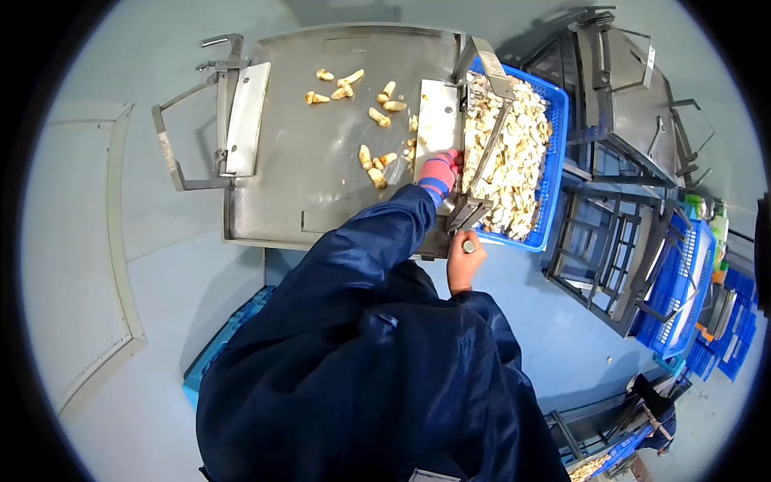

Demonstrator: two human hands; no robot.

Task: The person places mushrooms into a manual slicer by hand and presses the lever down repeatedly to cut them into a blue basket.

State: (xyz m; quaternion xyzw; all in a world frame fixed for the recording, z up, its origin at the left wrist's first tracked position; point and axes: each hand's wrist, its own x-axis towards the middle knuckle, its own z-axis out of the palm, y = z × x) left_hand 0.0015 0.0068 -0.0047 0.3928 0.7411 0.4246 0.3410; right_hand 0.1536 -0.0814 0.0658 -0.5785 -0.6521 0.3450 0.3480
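Observation:
My left hand (pixel 439 173), in a pink and blue glove, reaches onto the white board (pixel 438 120) at the slicer's edge. Its fingers look closed beside the blade frame, and whatever they hold is hidden. My bare right hand (pixel 465 263) is wrapped around the handle (pixel 468 247) of the hinged metal slicer arm (pixel 490 149). Several whole pale-brown mushrooms (pixel 379 117) lie scattered on the steel table (pixel 297 161) to the left of the board. Right of the blade, a heap of sliced mushrooms (pixel 510 145) fills a blue plastic basket (pixel 554 161).
A second slicer arm (pixel 165 149) with a white board (pixel 245 120) is mounted on the table's left side. Metal frames (pixel 602 249) and a blue crate (pixel 683 281) stand to the right. Another person (pixel 660 418) is at the lower right. A teal crate (pixel 229 333) sits below left.

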